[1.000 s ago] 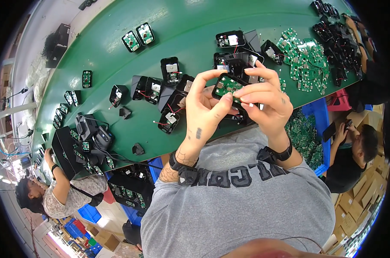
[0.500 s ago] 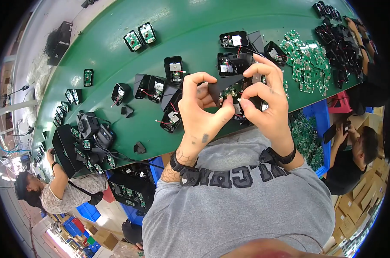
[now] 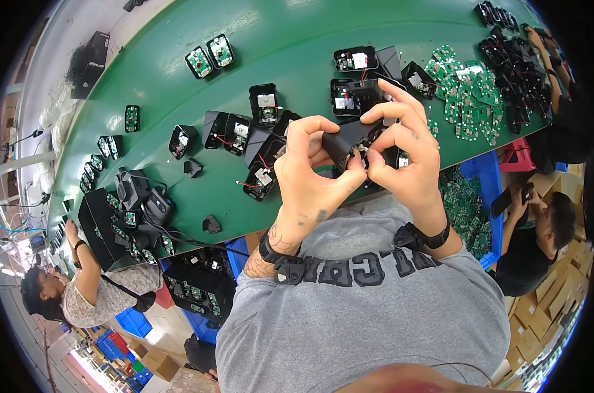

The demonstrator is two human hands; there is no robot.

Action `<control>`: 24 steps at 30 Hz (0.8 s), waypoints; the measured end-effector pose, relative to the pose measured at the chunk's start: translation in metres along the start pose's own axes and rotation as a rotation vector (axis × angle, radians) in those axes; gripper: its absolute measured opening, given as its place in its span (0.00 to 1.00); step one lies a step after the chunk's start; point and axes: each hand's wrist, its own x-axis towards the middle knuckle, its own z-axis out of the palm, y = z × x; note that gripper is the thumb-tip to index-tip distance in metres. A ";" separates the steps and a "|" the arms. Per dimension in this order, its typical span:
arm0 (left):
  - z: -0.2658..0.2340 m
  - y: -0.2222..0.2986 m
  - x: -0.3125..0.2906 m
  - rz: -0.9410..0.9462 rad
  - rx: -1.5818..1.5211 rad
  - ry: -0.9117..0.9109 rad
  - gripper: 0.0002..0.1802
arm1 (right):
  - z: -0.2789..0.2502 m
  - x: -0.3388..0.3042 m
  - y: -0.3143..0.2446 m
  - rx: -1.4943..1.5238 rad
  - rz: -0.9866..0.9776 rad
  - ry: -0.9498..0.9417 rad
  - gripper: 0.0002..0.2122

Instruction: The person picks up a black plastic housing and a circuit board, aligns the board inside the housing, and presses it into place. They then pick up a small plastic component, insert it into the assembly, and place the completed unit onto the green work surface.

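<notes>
Between my two hands, above the table's near edge, is a black plastic housing (image 3: 341, 140), tilted with a smooth outer face turned up. A bit of green circuit board (image 3: 357, 159) shows at its open side. My left hand (image 3: 310, 175) is closed on the housing, fingers over the far edge and thumb at the board. My right hand (image 3: 409, 154) grips its right side, with thumb and forefinger bent close to the board. Whether a wire or plug is between those fingertips cannot be made out. Beyond lie open black housings (image 3: 265, 105) with boards and red wires.
A heap of green circuit boards (image 3: 467, 98) lies right of my hands, with black housings (image 3: 513, 72) piled beyond. Left are a black box (image 3: 99, 226) and cables. A blue bin (image 3: 487, 177) stands beside the table. Co-workers are at left and right.
The housing has turned so more of its smooth outer face shows. My right fingers have come down onto its edge, and the right thumb is nearer the board.
</notes>
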 end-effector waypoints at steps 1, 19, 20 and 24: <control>0.000 0.001 0.000 0.004 0.006 -0.005 0.26 | -0.001 0.000 0.000 0.003 -0.007 -0.007 0.05; 0.000 0.009 -0.001 -0.046 0.076 -0.022 0.24 | -0.005 0.004 0.001 -0.002 -0.041 -0.110 0.06; -0.001 0.009 -0.001 -0.046 0.077 -0.021 0.24 | -0.005 0.004 0.001 0.010 -0.043 -0.123 0.06; -0.004 0.011 0.001 -0.103 0.085 -0.104 0.24 | -0.001 0.003 0.002 0.026 -0.022 -0.110 0.08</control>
